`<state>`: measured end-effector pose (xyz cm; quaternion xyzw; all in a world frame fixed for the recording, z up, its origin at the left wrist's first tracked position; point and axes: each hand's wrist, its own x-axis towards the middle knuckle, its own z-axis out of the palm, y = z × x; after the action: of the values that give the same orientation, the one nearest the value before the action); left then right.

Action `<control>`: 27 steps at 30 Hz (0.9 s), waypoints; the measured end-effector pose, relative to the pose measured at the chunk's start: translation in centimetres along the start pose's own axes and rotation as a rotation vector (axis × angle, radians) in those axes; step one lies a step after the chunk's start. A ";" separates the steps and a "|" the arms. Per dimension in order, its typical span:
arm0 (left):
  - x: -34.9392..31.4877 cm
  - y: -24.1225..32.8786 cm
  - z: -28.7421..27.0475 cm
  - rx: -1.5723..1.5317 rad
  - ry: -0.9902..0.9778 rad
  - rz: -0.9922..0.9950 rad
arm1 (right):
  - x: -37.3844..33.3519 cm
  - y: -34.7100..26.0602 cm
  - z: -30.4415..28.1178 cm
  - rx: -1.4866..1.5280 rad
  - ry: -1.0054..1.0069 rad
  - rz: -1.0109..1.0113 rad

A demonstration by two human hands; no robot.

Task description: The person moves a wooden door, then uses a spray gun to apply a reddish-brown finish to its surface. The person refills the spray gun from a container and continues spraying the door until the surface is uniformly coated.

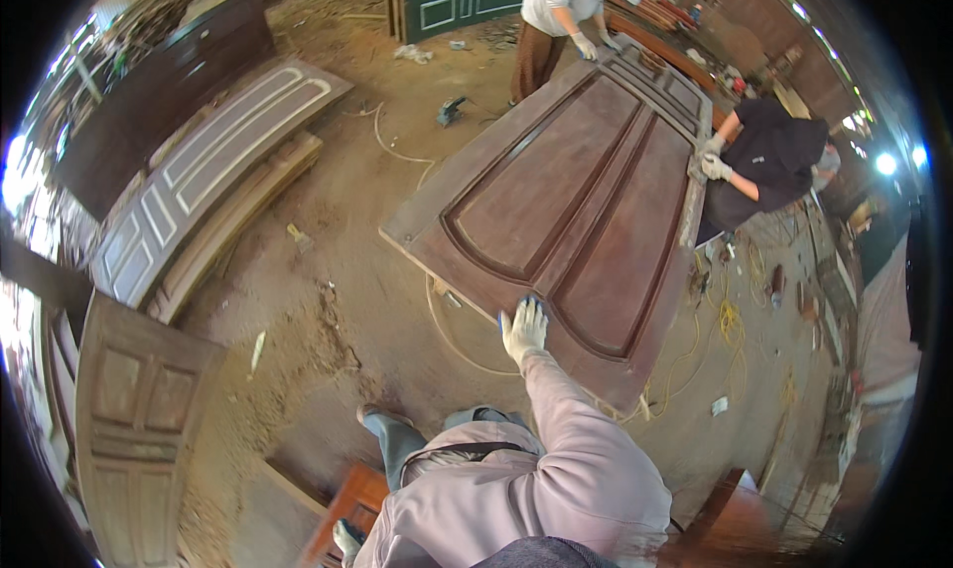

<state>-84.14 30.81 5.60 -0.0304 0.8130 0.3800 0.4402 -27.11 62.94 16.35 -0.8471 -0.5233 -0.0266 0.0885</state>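
A large brown wooden door with raised panels lies flat at waist height in front of me. My right hand, in a white glove with blue at the fingertips, rests on its near edge, fingers stretched out flat on the wood. Low on the left, my left hand, also gloved, hangs by my side beside a reddish-orange wooden panel. Its fingers are too small and partly hidden to read, and whether it touches that panel is unclear.
One person in white stands at the door's far end; another in black works at its right edge. Doors lie and lean along the left. A power tool, a hose and yellow cords lie on the dirt floor.
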 end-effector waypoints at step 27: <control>16.0 35.3 4.9 0.196 0.031 0.327 | 11.3 -27.5 11.8 -0.035 -1.041 -0.330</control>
<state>-104.09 63.58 13.04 0.1393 0.8467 0.3651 0.3611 -47.06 86.96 9.62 -0.6563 -0.6234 0.3739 -0.2019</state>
